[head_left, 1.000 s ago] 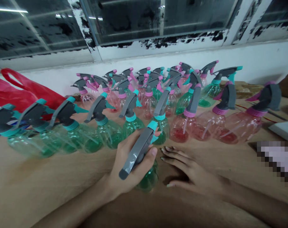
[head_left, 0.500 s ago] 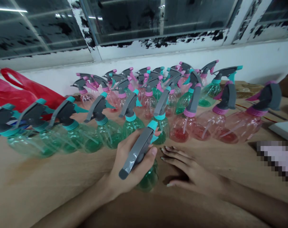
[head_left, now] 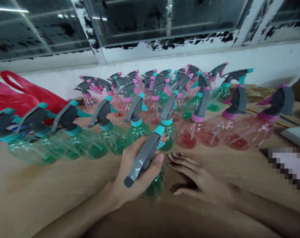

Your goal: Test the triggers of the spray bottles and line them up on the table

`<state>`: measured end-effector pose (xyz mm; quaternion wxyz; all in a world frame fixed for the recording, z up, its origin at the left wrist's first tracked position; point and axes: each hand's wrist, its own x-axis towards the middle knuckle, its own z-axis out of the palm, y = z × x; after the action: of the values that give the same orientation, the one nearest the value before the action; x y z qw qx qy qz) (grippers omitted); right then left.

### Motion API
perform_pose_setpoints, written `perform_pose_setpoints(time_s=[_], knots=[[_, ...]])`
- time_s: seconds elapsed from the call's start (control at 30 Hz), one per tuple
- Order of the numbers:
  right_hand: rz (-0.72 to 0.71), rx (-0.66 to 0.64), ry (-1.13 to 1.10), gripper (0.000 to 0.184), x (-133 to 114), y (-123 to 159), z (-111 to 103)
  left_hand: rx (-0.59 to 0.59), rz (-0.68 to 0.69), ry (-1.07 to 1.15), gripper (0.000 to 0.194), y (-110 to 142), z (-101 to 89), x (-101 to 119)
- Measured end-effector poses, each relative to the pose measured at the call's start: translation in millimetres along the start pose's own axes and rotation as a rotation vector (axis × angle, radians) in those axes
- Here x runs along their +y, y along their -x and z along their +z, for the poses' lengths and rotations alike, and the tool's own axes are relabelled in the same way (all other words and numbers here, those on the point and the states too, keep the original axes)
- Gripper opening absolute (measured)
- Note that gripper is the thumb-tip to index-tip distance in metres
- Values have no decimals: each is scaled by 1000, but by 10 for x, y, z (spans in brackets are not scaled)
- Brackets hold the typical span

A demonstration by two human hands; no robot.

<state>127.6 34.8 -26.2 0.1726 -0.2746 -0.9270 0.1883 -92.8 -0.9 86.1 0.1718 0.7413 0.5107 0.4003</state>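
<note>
My left hand (head_left: 137,175) is wrapped round the neck of a green spray bottle (head_left: 153,186) with a grey and teal trigger head. The head points away from me, and the fingers hide the collar and much of the bottle's upper body. Just to its right, my right hand (head_left: 192,175) rests on the table with its fingers stretched out and nothing in it. Beyond both hands runs a front row of spray bottles: several green ones (head_left: 114,138) at left and middle, and three pink ones (head_left: 188,134) at right.
Behind the front row, more pink and green spray bottles (head_left: 155,107) crowd toward the white wall (head_left: 58,81). A red plastic bag (head_left: 38,96) lies at the left. On the right are a white object (head_left: 296,135), a blurred-out patch (head_left: 291,168) and cardboard (head_left: 256,94).
</note>
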Motion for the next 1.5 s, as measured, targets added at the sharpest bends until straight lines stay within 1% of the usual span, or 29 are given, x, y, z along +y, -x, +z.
perform_pose_setpoints(time_s=[0.2, 0.33, 0.53, 0.67, 0.83, 1.07, 1.2, 1.33, 1.5], knots=[[2, -18, 19, 68, 7, 5, 5, 16, 31, 13, 19, 0, 6, -17], [5, -5, 7, 68, 3, 4, -3, 22, 52, 0, 19, 1, 4, -16], [-23, 12, 28, 68, 13, 7, 15, 24, 40, -1, 15, 3, 4, -10], [-18, 14, 15, 67, 16, 10, 22, 23, 43, 0, 16, 13, 5, -7], [-3, -15, 25, 67, 9, 8, 6, 11, 30, 25, 20, 6, 3, -4], [-7, -2, 25, 68, 14, 11, 12, 12, 54, 9, 18, -4, -4, -10], [-15, -3, 23, 68, 19, 12, 18, -2, 23, 21, 21, 4, -2, 1], [-13, -17, 35, 67, 16, 10, 11, 8, 6, 38, 22, 13, -5, 9], [-18, -12, 23, 68, 14, 5, 4, -18, -12, 28, 24, 4, -10, 4]])
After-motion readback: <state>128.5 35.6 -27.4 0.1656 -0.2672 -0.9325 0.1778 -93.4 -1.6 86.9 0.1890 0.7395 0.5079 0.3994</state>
